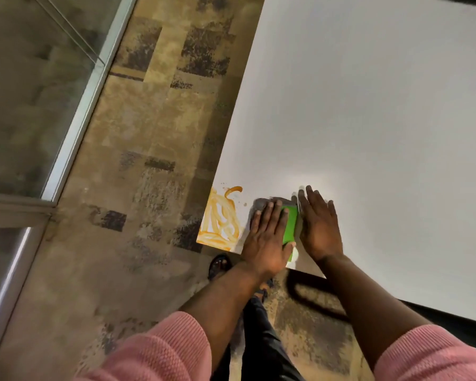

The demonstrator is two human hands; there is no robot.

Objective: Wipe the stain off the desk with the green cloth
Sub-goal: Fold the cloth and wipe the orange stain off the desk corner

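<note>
An orange-yellow stain [221, 221] is smeared in loops over the near left corner of the white desk [368, 119]. Just right of it lies the green cloth [291, 221], folded. My left hand [267, 240] lies flat on the cloth, fingers stretched out, covering its left part. My right hand [319, 226] rests flat on the desk right beside the cloth's right edge, fingers extended and slightly blurred. The cloth sits apart from the stain by a narrow strip of desk.
Patterned brown carpet [149, 133] runs along the desk's left edge. A glass partition with a metal frame [83, 105] stands further left. A sandalled foot [219, 265] shows below the desk corner, and a dark chair part [313, 301] sits under the near edge.
</note>
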